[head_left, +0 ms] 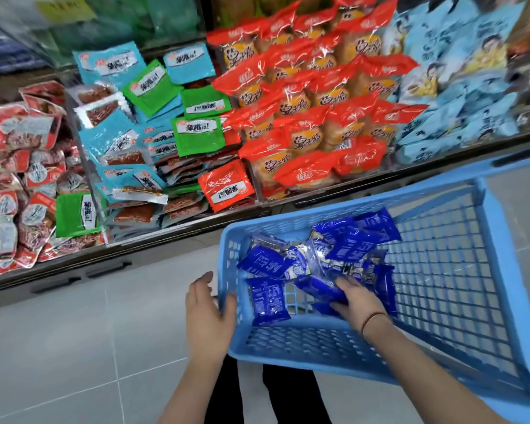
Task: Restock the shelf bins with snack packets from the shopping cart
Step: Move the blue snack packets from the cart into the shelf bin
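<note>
Grip of the right hand (360, 298) is holding a glossy dark-blue snack packet (317, 289) inside the light-blue plastic cart (441, 286), left hand (208, 307) clutching its rim

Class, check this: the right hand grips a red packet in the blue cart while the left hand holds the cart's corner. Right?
Wrong on colour: the head view shows the packet is dark blue. The right hand grips it in the blue cart; the left hand holds its corner.
</note>
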